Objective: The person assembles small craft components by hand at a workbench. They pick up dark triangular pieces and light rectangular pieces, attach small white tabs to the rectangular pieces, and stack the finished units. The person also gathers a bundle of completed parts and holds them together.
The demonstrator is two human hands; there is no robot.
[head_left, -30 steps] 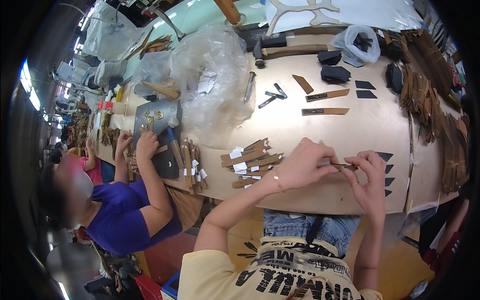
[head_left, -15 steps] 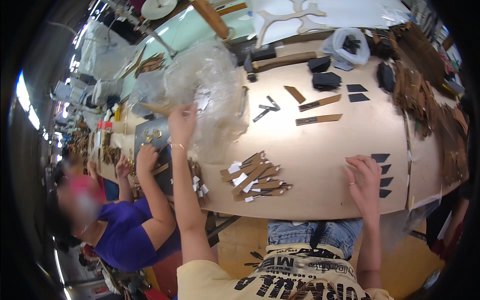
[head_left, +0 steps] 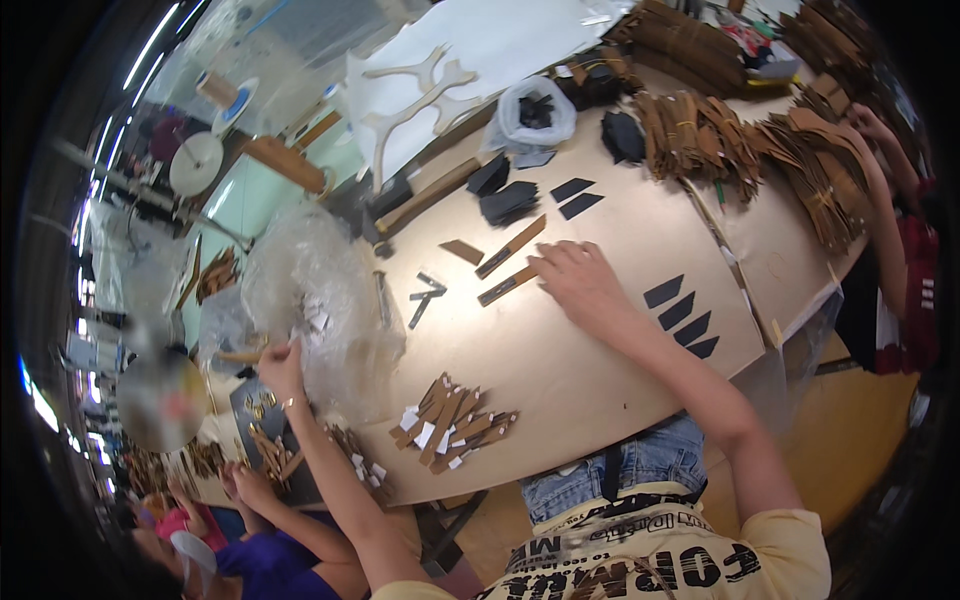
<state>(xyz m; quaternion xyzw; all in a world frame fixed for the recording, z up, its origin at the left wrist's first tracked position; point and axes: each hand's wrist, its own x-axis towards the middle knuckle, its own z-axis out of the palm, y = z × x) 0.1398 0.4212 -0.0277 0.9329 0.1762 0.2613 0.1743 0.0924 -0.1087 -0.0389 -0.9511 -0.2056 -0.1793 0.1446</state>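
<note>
Two bare hands reach over a tan tabletop (head_left: 590, 400), well apart. The right hand (head_left: 585, 285) bends its fingers down over the right end of the lower brown strip (head_left: 502, 289), which has a dark inset; its fingertips touch that end, but I cannot tell whether they pinch it. Just above lies the upper brown strip (head_left: 513, 246), with a similar inset, and to its left a short brown piece (head_left: 461, 252). Several thin dark slips (head_left: 427, 296) lie further left.

The left hand (head_left: 281, 368) has its fingers curled together beside the tan pointed tool (head_left: 238, 356), at the lower left edge of a crumpled clear plastic bag (head_left: 325, 370). Whether it grips the tool or anything else, I cannot tell.

Between the hands and nearer the body sits a pile of brown strips (head_left: 455, 412) with white tags. Four black slanted pieces (head_left: 693, 329) run in a row right of the right forearm. Beyond the right hand are two more black slanted pieces (head_left: 580, 206), a black stack (head_left: 510, 204) and an open translucent bag (head_left: 560, 122) holding black pieces. At lower left, a co-worker in purple (head_left: 265, 565) has both hands near small brown strips.
</note>
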